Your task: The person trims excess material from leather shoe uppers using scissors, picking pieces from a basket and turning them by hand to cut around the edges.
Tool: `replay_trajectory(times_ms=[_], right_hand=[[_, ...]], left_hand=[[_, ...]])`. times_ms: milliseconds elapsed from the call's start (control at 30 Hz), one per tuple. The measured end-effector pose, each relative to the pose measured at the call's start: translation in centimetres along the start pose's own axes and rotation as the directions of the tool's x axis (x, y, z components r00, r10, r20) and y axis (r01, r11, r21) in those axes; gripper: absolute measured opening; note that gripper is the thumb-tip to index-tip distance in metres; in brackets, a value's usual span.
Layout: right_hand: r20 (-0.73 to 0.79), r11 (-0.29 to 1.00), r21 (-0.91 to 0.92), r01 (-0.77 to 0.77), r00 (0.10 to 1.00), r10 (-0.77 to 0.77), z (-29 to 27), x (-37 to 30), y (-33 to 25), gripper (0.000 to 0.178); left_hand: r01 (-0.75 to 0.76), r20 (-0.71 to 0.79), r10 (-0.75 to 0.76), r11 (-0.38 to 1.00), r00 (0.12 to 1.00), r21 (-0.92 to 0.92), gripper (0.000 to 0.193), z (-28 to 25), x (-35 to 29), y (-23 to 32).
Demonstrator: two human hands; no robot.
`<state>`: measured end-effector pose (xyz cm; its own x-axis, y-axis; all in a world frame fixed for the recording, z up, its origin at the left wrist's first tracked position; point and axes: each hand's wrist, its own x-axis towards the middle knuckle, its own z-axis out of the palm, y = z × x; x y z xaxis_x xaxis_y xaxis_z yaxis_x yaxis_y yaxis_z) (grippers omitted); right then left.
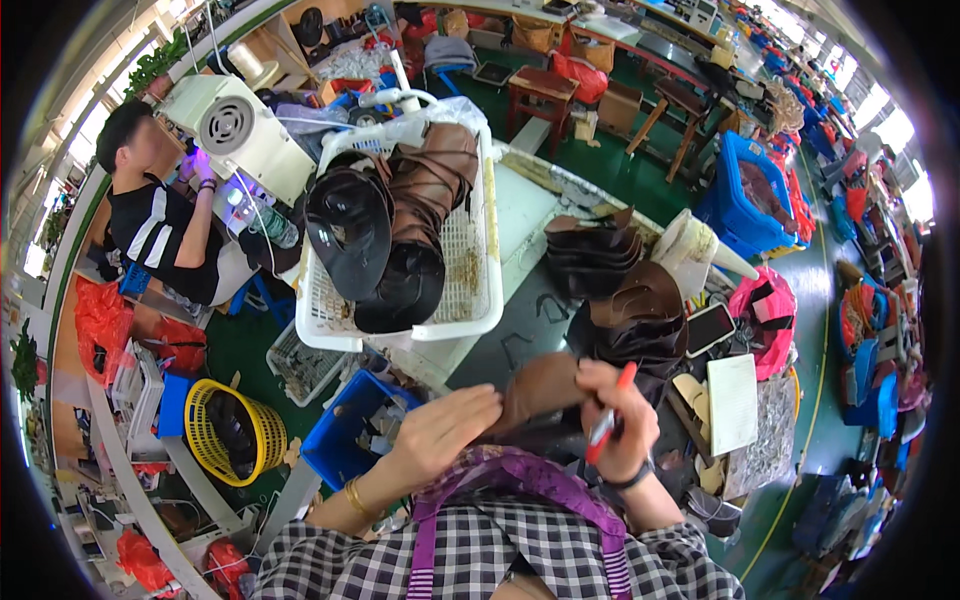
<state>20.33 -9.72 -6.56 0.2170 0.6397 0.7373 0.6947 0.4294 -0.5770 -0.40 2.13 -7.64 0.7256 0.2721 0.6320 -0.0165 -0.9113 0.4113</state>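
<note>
In front of my chest I have a curved brown leather shoe piece (540, 388). My left hand (445, 432) grips its left edge, fingers straight and pressed together, the thumb hidden. The fingertips of my right hand (625, 425) pinch its right side. That same hand also holds a red-handled tool (602, 432) against the palm; its working end is too unclear to name. Just beyond the right hand lies a stack of brown and black leather pieces (640, 320). Farther off is another fanned stack of dark leather pieces (592, 258).
A white plastic basket (480, 325) with bundled leather pieces stands ahead on the left. Below it is a blue bin (340, 440) with scraps. On the right are a phone (710, 330), a white pad (733, 405) and a pink bag (765, 322). A co-worker (165, 215) sits at a machine (235, 125).
</note>
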Motion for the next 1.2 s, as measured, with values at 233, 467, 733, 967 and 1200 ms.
replay_trajectory(times_ms=[233,467,733,967,1200], right_hand=[[0.466,0.841,0.092,-0.532,0.77,0.436,-3.4,-1.2,-2.6,0.037],[0.69,0.002,0.602,-0.799,0.521,0.503,-0.1,-1.0,0.8,0.045],[0.774,0.124,0.457,-0.881,0.462,0.433,-2.0,2.6,5.8,0.048],[-0.018,0.858,0.16,-0.489,0.867,0.497,-1.3,4.2,6.9,0.036],[0.151,0.964,-0.089,-0.25,0.953,0.261,2.2,3.6,0.2,0.051]], left_hand=[[0.666,0.416,-0.542,0.7,0.73,-0.257,0.02,-2.6,-2.0,0.9],[0.524,0.621,-0.339,-0.338,0.707,-0.781,0.053,-2.6,-0.6,-1.7],[0.756,0.759,-0.109,-0.078,0.642,-0.65,0.035,-3.5,0.7,-5.5],[0.552,0.415,-0.547,0.107,0.727,-0.827,0.03,-0.7,2.1,-3.6],[0.132,0.35,-0.51,-0.415,0.786,-0.9,0.037,4.5,3.5,-1.8]])
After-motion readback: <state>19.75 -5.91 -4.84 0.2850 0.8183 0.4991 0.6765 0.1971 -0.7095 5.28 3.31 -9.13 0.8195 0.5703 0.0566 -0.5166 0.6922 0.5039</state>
